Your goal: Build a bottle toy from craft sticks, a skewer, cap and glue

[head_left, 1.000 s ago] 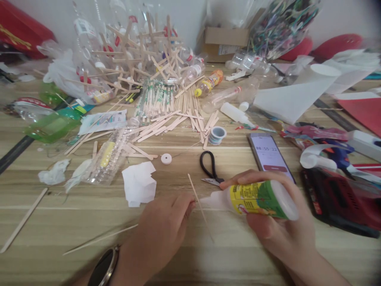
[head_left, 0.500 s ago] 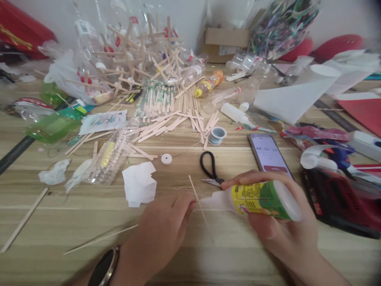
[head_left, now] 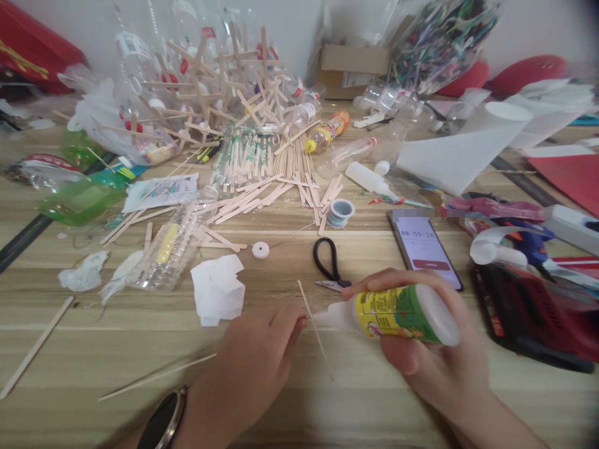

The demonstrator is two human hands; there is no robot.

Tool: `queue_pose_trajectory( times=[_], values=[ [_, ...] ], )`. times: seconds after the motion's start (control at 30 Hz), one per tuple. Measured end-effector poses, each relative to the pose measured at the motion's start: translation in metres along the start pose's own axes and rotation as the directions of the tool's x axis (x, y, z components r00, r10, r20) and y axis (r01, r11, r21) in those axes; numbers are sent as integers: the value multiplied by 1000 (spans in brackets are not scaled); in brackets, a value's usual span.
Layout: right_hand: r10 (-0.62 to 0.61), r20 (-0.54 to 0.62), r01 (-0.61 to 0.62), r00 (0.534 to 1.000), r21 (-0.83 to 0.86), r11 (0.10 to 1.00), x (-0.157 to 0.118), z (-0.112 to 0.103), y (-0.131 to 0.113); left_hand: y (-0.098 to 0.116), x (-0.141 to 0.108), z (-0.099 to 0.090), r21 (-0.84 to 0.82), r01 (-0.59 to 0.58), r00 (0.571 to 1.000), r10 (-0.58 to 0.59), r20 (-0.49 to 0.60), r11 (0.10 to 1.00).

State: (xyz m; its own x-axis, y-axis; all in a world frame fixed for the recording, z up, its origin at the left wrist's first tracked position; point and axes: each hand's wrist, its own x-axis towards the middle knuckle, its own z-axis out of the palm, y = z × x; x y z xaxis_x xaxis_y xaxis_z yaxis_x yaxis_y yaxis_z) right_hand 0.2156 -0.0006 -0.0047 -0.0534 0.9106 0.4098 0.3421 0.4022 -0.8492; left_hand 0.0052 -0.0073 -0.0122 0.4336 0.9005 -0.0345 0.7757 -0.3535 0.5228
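My left hand point(head_left: 257, 346) is closed, its fingertips pinched at a thin wooden stick point(head_left: 312, 312) that slants just past them. Another thin stick point(head_left: 159, 376) runs out behind the same hand and lines up with the pinch; the hand hides whether the two are joined. My right hand point(head_left: 430, 362) is wrapped round a glue bottle point(head_left: 390, 312) with a yellow and green label, held on its side. Its white nozzle points left, with the tip right at the slanting stick; I cannot tell if they touch. Black-handled scissors point(head_left: 327, 262) lie just beyond the bottle.
A torn white paper piece point(head_left: 218, 290), a small white spool point(head_left: 260, 250) and a wire spool point(head_left: 340, 212) lie ahead. A phone point(head_left: 425, 246) and a red-black device point(head_left: 528, 318) are at right. Wooden craft sticks point(head_left: 253, 199) and plastic bottles crowd the back.
The glue bottle and my right hand have shifted slightly left, bringing the nozzle closer to the slanting stick. My left hand stays nearly still.
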Motion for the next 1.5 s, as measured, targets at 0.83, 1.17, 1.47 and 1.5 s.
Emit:
queue_pose_trajectory(
  times=[0.83, 1.17, 1.47, 1.5],
  values=[
    [-34, 17, 35, 999, -51, 998, 2, 0, -2, -1, 0, 3, 4, 1, 1000, -1, 10, 1000],
    [-44, 20, 46, 999, -95, 994, 3, -1, -7, 1, 0, 0, 20, 0, 1000, -1, 23, 1000],
    [-50, 34, 53, 998, -96, 994, 4, -1, -8, -1, 0, 4, 95, -19, 1000, 19, 3, 995],
    [-50, 44, 54, 998, -94, 994, 4, -1, -8, -1, 0, 4, 96, -15, 1000, 14, 10, 995]
  ],
)
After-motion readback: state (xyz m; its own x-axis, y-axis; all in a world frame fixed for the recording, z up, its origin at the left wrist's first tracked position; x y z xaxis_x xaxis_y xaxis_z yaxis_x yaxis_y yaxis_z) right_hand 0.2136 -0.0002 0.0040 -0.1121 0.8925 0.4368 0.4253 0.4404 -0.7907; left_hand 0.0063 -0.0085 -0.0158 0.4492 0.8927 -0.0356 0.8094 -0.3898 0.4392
